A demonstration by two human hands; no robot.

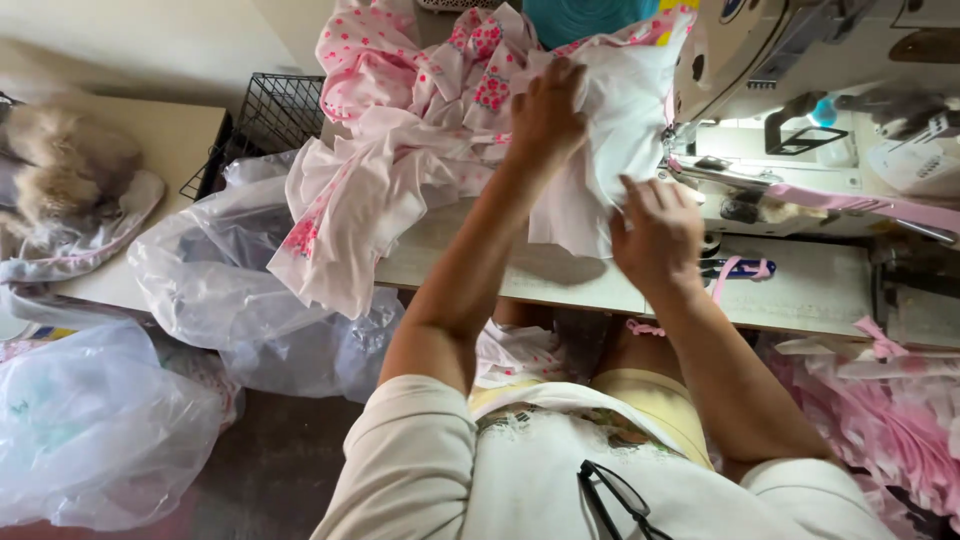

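A white fabric piece is being held up over the worktable, just in front of the sewing machine; its lower edge is being pinched by the closed fingers of the right hand, while its upper part is being gripped by the curled fingers of the left hand. Beyond it, pink floral garments are being left heaped, so a loose fold could probably be dragged toward the needle area.

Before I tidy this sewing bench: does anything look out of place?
Yes. The pink floral fabric pile droops over the table edge onto clear plastic bags; pink strips overhang too.
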